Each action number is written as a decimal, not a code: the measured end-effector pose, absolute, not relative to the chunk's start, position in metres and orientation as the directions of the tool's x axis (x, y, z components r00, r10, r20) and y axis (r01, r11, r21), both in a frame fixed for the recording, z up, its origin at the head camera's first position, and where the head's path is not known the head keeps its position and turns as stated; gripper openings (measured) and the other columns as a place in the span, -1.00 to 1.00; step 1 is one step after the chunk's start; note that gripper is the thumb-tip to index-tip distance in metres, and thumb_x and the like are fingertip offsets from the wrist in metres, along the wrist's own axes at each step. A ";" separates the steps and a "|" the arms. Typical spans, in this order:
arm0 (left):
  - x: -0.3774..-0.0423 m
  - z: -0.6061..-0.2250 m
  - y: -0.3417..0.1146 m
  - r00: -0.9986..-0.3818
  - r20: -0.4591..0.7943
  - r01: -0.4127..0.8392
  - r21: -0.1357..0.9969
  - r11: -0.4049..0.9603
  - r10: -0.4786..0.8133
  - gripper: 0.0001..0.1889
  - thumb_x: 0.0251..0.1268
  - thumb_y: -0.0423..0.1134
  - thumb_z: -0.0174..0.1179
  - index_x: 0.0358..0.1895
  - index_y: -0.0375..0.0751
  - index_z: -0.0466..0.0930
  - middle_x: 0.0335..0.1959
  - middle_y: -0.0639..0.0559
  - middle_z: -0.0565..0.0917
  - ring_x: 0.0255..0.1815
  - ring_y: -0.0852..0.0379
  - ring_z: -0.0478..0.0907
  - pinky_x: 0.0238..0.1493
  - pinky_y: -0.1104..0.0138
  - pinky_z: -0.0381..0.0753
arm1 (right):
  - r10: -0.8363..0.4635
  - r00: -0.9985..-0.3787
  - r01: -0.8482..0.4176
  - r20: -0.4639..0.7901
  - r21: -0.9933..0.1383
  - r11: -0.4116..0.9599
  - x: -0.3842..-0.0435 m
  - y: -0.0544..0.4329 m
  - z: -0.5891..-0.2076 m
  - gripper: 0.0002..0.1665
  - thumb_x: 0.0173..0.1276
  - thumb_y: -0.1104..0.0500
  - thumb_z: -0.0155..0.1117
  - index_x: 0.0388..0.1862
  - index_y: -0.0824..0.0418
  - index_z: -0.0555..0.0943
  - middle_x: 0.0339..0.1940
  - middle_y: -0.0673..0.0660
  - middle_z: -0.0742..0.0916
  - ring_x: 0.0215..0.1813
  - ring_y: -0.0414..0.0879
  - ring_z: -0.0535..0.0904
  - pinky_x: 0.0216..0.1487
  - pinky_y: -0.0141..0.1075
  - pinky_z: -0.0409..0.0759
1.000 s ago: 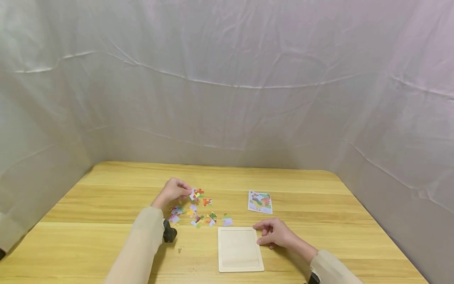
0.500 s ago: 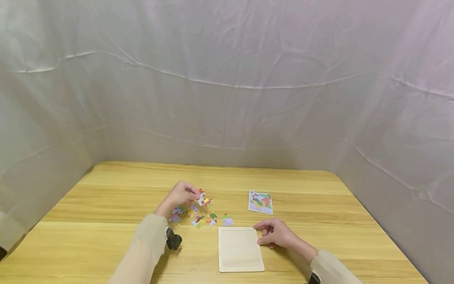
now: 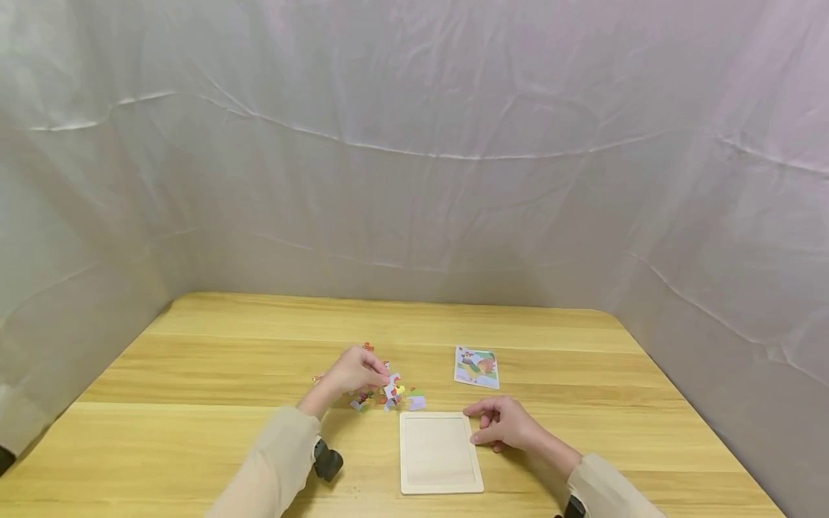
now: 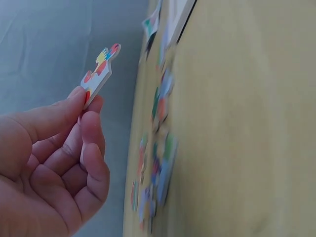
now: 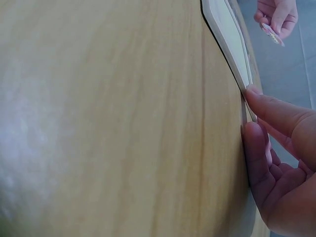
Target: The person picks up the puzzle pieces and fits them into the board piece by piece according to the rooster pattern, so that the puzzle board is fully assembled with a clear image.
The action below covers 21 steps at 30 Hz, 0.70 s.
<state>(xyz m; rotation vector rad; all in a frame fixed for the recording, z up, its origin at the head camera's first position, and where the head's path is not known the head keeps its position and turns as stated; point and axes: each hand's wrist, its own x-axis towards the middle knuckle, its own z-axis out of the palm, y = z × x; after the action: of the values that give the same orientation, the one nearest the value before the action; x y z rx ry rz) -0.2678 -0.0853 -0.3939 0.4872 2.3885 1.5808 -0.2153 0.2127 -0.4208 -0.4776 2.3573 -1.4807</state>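
Observation:
My left hand (image 3: 355, 370) pinches a jigsaw piece (image 4: 98, 80) between thumb and fingers, white with red and yellow print, raised above the table in the left wrist view. Below it in the head view lie several other loose pieces, partly hidden by the hand; one piece with green and lilac (image 3: 417, 400) sits just behind the tray. The pale wooden puzzle tray (image 3: 440, 453) lies flat with nothing in it. Along its right side rests my right hand (image 3: 508, 424), index fingertip at the far corner and thumb against the edge, other fingers loosely bent.
A small printed picture card (image 3: 477, 368) lies behind the tray, to the right. The wood-grain table (image 3: 583, 374) reaches back to a grey cloth curtain (image 3: 414, 216) that hangs behind and at both sides.
My left hand has carried the pinched piece rightward and nearer, from the far side of the loose pieces to above those closer to the tray. My right hand has stayed at the tray.

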 end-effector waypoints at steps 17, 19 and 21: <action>-0.246 -0.407 -0.060 -0.870 0.040 0.230 0.914 0.333 0.491 -0.95 -0.03 -0.49 0.26 -0.53 -0.43 0.60 -0.62 -0.06 0.62 -0.68 0.19 0.48 -0.58 0.30 0.54 | -0.445 -0.891 -0.112 -0.088 -0.909 0.402 -0.217 0.214 -0.423 -0.52 -0.04 0.38 0.39 -0.09 0.51 0.52 -0.60 0.04 0.49 -0.71 -0.24 0.34 -0.70 -0.48 0.40; -0.245 -0.408 -0.058 -0.862 0.057 0.260 0.902 0.344 0.503 -0.95 -0.03 -0.49 0.26 -0.55 -0.42 0.60 -0.63 -0.06 0.61 -0.70 0.21 0.45 -0.59 0.31 0.53 | -0.443 -0.892 -0.113 -0.087 -0.907 0.406 -0.217 0.214 -0.423 -0.52 -0.04 0.37 0.39 -0.09 0.51 0.52 -0.61 0.04 0.49 -0.71 -0.24 0.34 -0.70 -0.48 0.40; -0.244 -0.408 -0.055 -0.858 0.068 0.285 0.887 0.363 0.509 -0.94 -0.02 -0.49 0.26 -0.56 -0.41 0.61 -0.65 -0.04 0.61 -0.72 0.22 0.43 -0.61 0.33 0.51 | -0.440 -0.894 -0.110 -0.089 -0.907 0.407 -0.217 0.214 -0.423 -0.52 -0.04 0.37 0.39 -0.09 0.51 0.52 -0.61 0.04 0.49 -0.71 -0.23 0.34 -0.71 -0.48 0.39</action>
<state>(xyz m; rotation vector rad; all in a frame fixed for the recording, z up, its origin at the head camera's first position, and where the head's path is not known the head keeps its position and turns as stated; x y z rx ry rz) -0.2437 -0.0553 -0.4080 0.7130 2.4054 1.4975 -0.2167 0.2139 -0.4233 -0.4769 2.3544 -1.4809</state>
